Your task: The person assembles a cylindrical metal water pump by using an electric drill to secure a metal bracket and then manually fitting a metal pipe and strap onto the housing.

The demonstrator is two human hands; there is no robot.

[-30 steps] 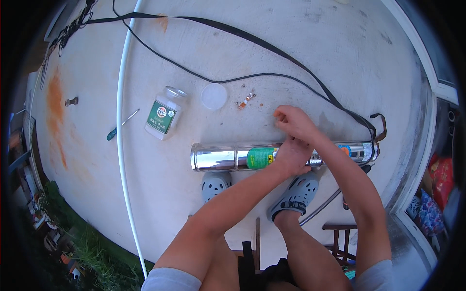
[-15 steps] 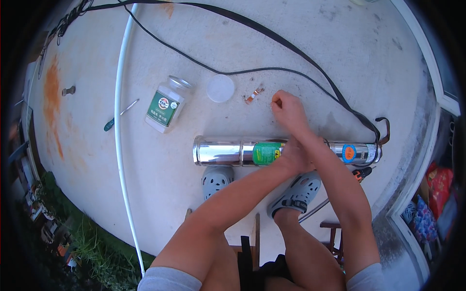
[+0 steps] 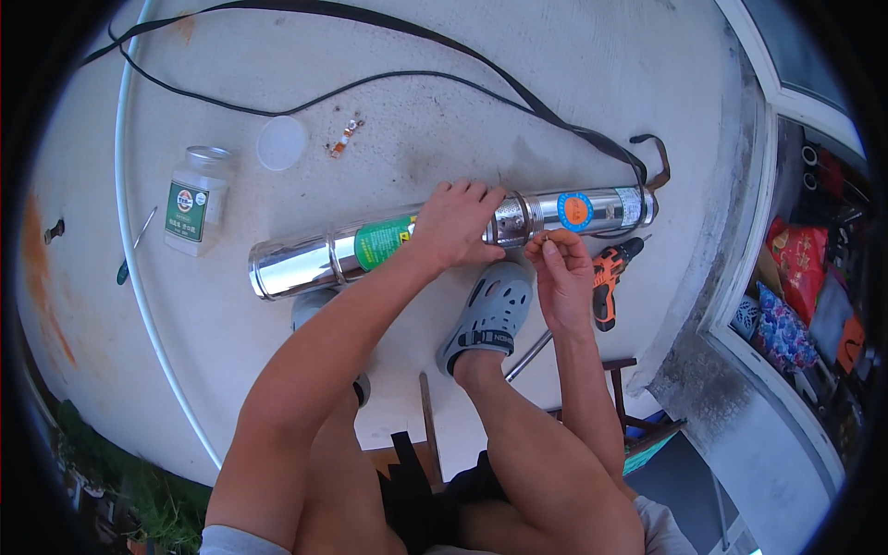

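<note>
A long shiny steel submersible pump (image 3: 296, 270) lies crosswise on the pale concrete, just beyond my clogs (image 3: 488, 310). My left hand (image 3: 453, 227) grips it around the middle, fingers over the far side and thumb toward me, beside a green label (image 3: 381, 242). A perforated section (image 3: 511, 222) shows just right of that hand. My right hand (image 3: 562, 270) is raised at the pump's near side with thumb and forefinger pinched together. Between those fingertips is a tiny brownish piece, too small to name. An orange-and-black cordless drill (image 3: 606, 285) lies right of my right hand.
Beyond the pump lie a small orange-and-white strip (image 3: 345, 139), a round lid (image 3: 282, 142) and a clear jar (image 3: 191, 211). A screwdriver (image 3: 141, 233) lies near a white hose (image 3: 129, 213). Black cable (image 3: 555, 118) runs to the pump's right end. Bags (image 3: 800, 264) fill the right side.
My left hand has shifted onto the pump's middle. My right hand has drawn back from beyond the pump to its near side. The view has swung right, bringing the drill fully into sight.
</note>
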